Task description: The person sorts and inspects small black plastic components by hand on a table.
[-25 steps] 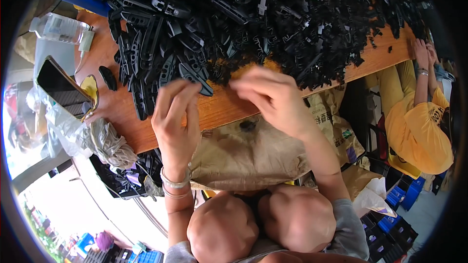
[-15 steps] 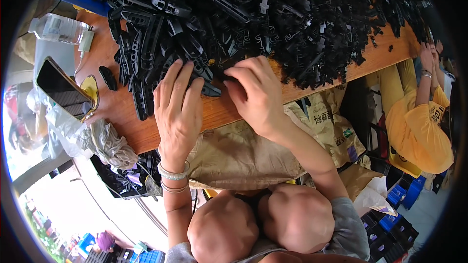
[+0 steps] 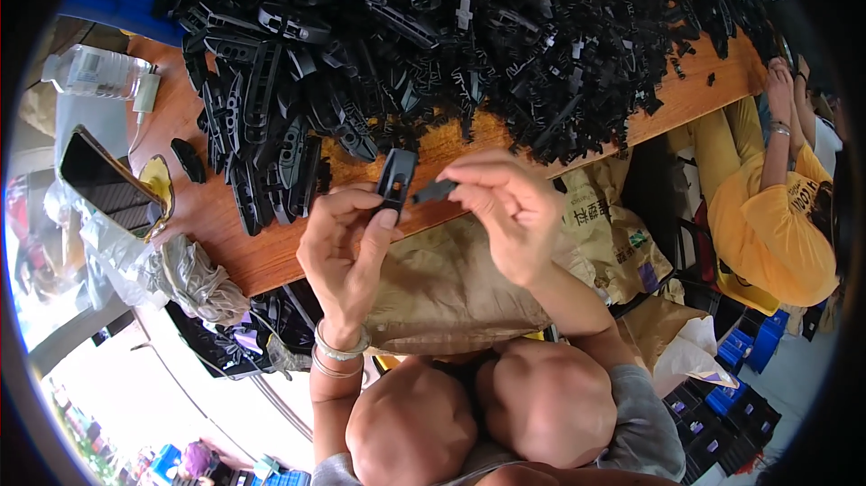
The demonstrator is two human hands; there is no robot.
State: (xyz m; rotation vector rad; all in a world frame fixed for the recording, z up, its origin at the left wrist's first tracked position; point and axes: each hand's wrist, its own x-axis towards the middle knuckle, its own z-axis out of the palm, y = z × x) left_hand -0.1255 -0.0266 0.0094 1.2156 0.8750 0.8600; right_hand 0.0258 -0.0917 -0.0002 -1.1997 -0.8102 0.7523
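Observation:
My left hand (image 3: 347,247) pinches a long black plastic part (image 3: 395,181) with a slot in it, held up over the table's near edge between thumb and fingers. Just to its right, my right hand (image 3: 514,211) grips a small dark plastic piece (image 3: 437,191) by its right end. The small piece points toward the long part; whether the two touch I cannot tell. Beyond both hands lies a large heap of black plastic parts (image 3: 487,44), with long slotted ones (image 3: 262,94) on the left and small pieces on the right.
A phone (image 3: 104,175) leans on a yellow stand at the left of the wooden table (image 3: 262,261). Near it are a clear bottle (image 3: 95,71), a single black part (image 3: 188,160) and a crumpled grey cloth (image 3: 194,279). Brown sacks (image 3: 460,292) hang below the edge. Another person (image 3: 767,197) sits far right.
Both hands have drawn back from the heap toward me. The left has lifted a long black part, the right a small dark piece, and they now face each other.

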